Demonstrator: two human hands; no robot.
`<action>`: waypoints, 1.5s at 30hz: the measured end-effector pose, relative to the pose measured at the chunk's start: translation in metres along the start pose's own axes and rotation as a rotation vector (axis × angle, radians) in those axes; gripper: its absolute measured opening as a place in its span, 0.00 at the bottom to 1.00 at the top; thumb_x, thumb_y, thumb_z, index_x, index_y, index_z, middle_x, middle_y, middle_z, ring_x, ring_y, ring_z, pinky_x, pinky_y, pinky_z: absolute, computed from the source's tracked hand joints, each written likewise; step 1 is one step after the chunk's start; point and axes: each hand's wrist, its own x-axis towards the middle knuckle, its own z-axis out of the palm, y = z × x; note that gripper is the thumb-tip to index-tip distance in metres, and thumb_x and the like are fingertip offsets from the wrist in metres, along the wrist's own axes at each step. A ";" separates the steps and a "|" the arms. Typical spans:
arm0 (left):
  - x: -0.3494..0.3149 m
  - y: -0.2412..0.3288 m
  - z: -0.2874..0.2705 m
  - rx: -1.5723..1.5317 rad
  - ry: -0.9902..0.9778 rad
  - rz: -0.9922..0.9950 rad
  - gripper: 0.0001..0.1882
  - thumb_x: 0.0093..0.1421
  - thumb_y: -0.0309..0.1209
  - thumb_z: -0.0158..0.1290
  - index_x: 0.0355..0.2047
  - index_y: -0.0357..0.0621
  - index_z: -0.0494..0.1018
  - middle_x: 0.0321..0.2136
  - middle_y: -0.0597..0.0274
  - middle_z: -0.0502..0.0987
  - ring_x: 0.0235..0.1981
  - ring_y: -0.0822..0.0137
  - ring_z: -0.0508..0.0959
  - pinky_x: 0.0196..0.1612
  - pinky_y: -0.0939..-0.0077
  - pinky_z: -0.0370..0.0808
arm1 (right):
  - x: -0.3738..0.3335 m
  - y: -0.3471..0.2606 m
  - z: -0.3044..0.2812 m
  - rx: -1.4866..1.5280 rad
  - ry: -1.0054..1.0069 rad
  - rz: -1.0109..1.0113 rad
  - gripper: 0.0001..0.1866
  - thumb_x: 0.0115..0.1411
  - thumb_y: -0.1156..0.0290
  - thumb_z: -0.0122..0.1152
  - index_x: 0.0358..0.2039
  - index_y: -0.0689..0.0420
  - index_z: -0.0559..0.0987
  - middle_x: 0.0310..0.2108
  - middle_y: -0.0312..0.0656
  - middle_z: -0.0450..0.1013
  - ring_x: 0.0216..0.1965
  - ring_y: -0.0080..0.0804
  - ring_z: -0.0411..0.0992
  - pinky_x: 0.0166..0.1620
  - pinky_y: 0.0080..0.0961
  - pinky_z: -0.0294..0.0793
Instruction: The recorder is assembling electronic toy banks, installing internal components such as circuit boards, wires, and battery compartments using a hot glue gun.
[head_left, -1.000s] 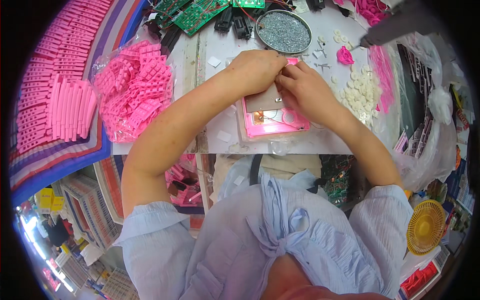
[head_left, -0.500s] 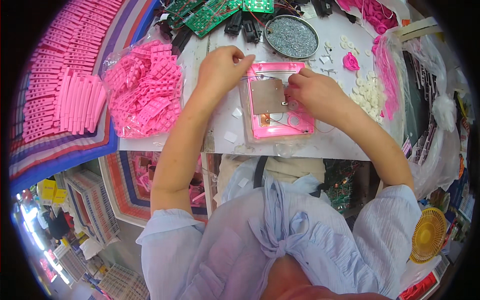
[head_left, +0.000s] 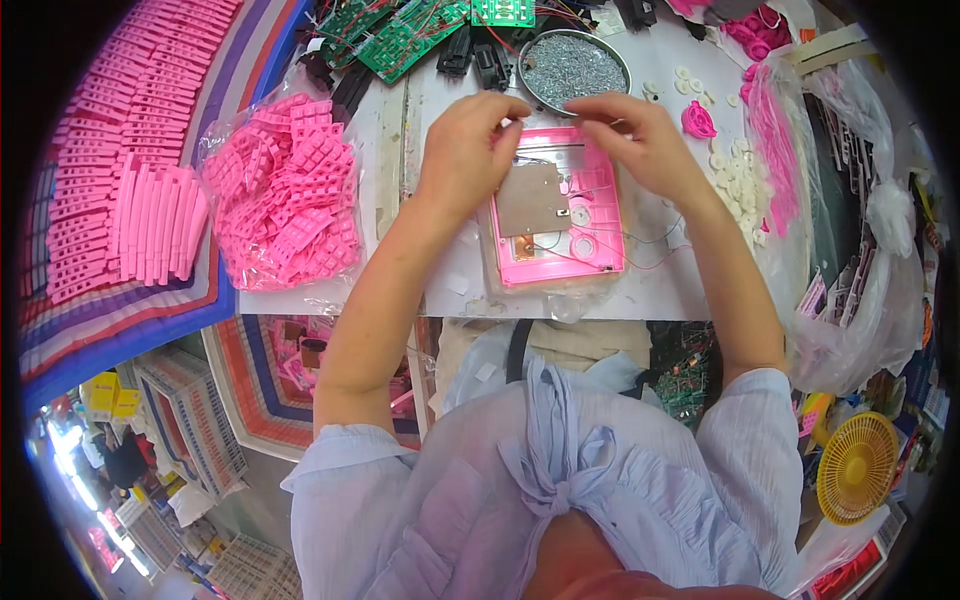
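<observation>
A pink plastic case lies open on the table in front of me. Inside it are a brown board, thin wires and round pink fittings. My left hand is at the case's upper left corner, fingers curled in a pinch; whatever they hold is too small to make out. Over the upper right corner hovers my right hand, thumb and forefinger apart and nothing seen between them. Its forefinger is close to the rim of a round metal dish full of small screws.
Left of my arm sits a clear bag of pink key-like parts, beside rows of pink strips. Green circuit boards and black parts lie at the back. White round pieces, a pink knob and plastic bags are on the right.
My right hand has lifted out of the case and gone up toward the screw dish. The left hand has shifted right, to the case's corner. More of the case's inside and its wires now shows.
</observation>
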 end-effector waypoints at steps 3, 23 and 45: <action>-0.006 0.012 0.006 -0.250 -0.036 -0.151 0.08 0.58 0.22 0.58 0.39 0.40 0.76 0.32 0.56 0.82 0.29 0.66 0.82 0.35 0.75 0.77 | -0.002 -0.011 0.019 -0.014 -0.018 0.039 0.12 0.61 0.73 0.62 0.45 0.59 0.83 0.34 0.40 0.79 0.31 0.24 0.76 0.37 0.22 0.76; -0.026 0.016 -0.001 -0.274 -0.091 -0.264 0.07 0.55 0.27 0.64 0.31 0.37 0.80 0.24 0.60 0.79 0.21 0.72 0.75 0.26 0.75 0.72 | -0.030 -0.033 0.041 -0.085 0.082 -0.094 0.15 0.57 0.74 0.61 0.45 0.59 0.82 0.36 0.43 0.80 0.30 0.32 0.77 0.36 0.26 0.77; -0.044 0.019 -0.010 -0.042 -0.126 0.014 0.07 0.59 0.23 0.60 0.38 0.40 0.81 0.32 0.57 0.82 0.28 0.65 0.80 0.32 0.75 0.76 | 0.065 0.085 -0.062 -0.860 0.486 -0.124 0.22 0.55 0.64 0.63 0.50 0.59 0.78 0.44 0.51 0.76 0.43 0.50 0.75 0.47 0.42 0.75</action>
